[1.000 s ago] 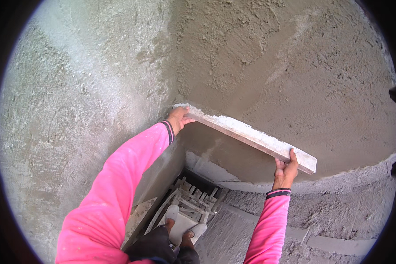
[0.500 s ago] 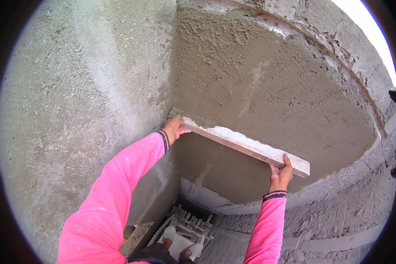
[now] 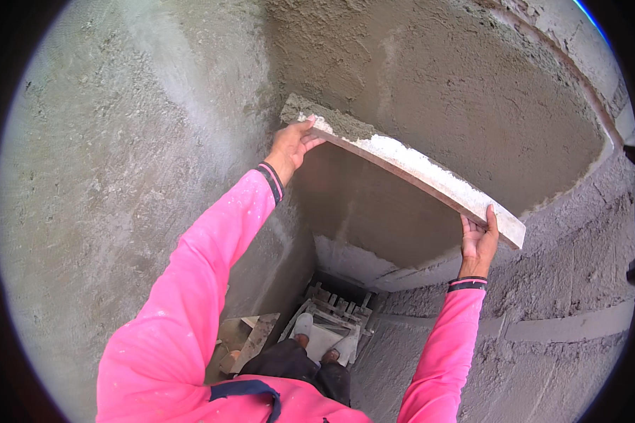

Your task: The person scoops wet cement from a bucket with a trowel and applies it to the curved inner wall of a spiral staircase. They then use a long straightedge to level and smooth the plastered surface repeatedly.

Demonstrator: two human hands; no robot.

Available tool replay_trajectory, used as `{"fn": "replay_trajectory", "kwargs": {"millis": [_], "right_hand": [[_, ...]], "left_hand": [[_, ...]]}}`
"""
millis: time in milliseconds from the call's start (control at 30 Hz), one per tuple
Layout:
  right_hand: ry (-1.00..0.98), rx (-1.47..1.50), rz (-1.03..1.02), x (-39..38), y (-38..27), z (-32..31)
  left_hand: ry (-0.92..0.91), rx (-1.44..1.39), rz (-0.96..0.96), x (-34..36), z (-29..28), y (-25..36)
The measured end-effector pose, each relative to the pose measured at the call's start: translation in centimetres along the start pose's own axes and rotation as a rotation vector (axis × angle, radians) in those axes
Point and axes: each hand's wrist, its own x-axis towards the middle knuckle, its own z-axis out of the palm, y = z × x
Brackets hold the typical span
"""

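Observation:
A long straight board (image 3: pixel 430 180), white with mortar on top and with a brownish long edge, lies slanted against the freshly plastered wall (image 3: pixel 437 92). Wet grey mortar covers part of its left end, near the wall corner. My left hand (image 3: pixel 293 146) grips that end, thumb on top and fingers underneath. My right hand (image 3: pixel 479 236) holds the lower right end, thumb over the edge and fingers beneath. Both arms are in pink sleeves with dark cuffs.
A rough, pale plastered wall (image 3: pixel 106 176) rises on the left. Below, my feet stand on a small wooden platform (image 3: pixel 324 331), with a stained board (image 3: pixel 257 340) beside it. A rough rendered surface with a smooth band (image 3: pixel 564 323) runs along the lower right.
The board and both hands sit higher in the picture than half a second ago and slightly further right. More wet mortar shows on the board's left end.

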Motion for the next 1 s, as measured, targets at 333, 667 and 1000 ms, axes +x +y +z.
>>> {"fn": "replay_trajectory", "kwargs": {"millis": [333, 667, 1000], "right_hand": [[0.578, -0.321, -0.419, -26.9, -11.9, -23.4], [1.179, -0.741, -0.56, -59.1, -17.8, -31.3], [1.475, -1.464, -0.059, -65.8, -6.6, -22.8]], "left_hand": [[-0.139, -0.133, -0.67, -22.4, -3.6, -26.9], [-0.797, 1.107, -1.295, -33.7, -14.4, -37.9], [-0.422, 1.544, -0.912, -18.7, -22.0, -33.3]]}}
